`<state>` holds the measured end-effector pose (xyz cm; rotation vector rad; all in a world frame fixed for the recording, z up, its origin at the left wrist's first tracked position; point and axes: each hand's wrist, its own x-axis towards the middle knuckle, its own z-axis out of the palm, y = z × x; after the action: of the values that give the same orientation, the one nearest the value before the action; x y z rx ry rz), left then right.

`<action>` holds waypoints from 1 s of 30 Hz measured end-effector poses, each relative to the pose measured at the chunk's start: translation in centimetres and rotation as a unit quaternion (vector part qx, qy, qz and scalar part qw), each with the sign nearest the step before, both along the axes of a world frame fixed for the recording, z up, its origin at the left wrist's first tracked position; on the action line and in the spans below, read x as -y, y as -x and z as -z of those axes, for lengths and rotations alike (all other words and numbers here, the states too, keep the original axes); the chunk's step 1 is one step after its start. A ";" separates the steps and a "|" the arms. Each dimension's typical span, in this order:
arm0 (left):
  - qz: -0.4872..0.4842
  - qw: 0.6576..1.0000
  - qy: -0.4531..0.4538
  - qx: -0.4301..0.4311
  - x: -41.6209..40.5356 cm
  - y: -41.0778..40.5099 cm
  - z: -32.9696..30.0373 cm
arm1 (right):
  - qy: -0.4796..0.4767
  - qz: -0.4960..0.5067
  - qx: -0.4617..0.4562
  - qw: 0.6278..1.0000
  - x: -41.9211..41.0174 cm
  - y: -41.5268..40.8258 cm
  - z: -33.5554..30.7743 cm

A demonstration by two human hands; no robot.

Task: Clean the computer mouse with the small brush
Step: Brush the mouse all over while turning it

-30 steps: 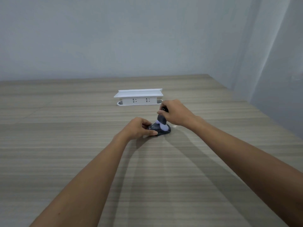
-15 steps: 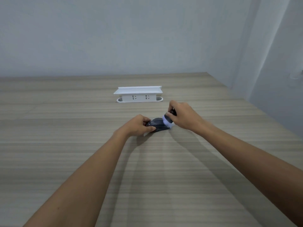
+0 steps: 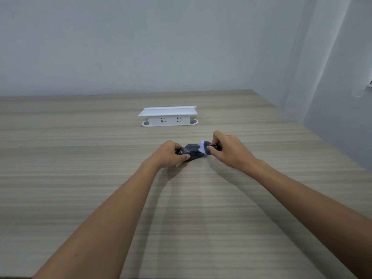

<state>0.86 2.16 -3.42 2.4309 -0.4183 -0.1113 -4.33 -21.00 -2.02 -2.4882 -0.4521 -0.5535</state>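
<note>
Nearest the camera, two bare forearms rise from the 6 o'clock edge and converge toward the middle of the wood-grain table [image 3: 80, 178]. Just past them, at the centre of the tabletop, the left hand [image 3: 168, 153] curls over the left end of a dark computer mouse [image 3: 192, 152], thumb on the near side and fingers on the far side, pinching it against the table. At 3 o'clock from the mouse, touching its right end, the right hand [image 3: 227, 151] pinches the dark handle of a small brush [image 3: 205, 148] between thumb and bent fingers; the pale bristle tuft lies against the mouse's rear top surface. Farther off, toward 12 o'clock from the mouse and well apart from it, a white power strip box [image 3: 169, 116] with two visible sockets stands on the table, before a plain pale wall [image 3: 141, 47].
</note>
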 end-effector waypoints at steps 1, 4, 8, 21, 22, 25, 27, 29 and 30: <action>-0.004 1.000 -0.005 0.002 0.0 0.0 -0.1 | -0.006 -0.008 0.011 1.000 -0.6 0.1 0.0; -0.023 1.000 -0.019 0.011 0.2 0.3 -0.3 | -0.018 -0.031 0.023 0.999 -2.1 0.3 0.0; -0.035 0.999 -0.006 0.002 0.4 0.4 -0.1 | 0.010 -0.019 0.000 1.000 -1.7 0.1 0.4; -0.034 0.999 -0.010 0.007 0.9 0.0 -0.5 | -0.044 -0.012 -0.016 0.999 -1.5 0.4 1.5; -0.034 0.999 -0.010 0.008 0.9 0.1 -0.5 | -0.054 0.004 -0.022 0.998 -1.1 0.2 1.5; -0.035 0.999 -0.017 0.006 1.0 0.1 -0.6 | -0.071 0.056 -0.045 0.995 0.5 -0.3 1.5; -0.031 0.999 -0.024 0.004 1.1 0.0 -0.7 | -0.074 0.070 -0.046 0.994 0.8 -0.5 1.5; -0.028 0.999 -0.028 0.003 1.1 0.0 -0.8 | -0.067 0.060 -0.033 0.995 0.2 -0.4 1.4; -0.028 0.999 -0.028 0.004 1.1 0.0 -0.8 | -0.065 0.045 -0.028 0.996 -0.4 -0.2 1.2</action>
<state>0.83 1.09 -2.58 2.4969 -0.3555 -0.0909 -4.10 -20.59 -3.27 -2.4012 -0.2732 -0.5292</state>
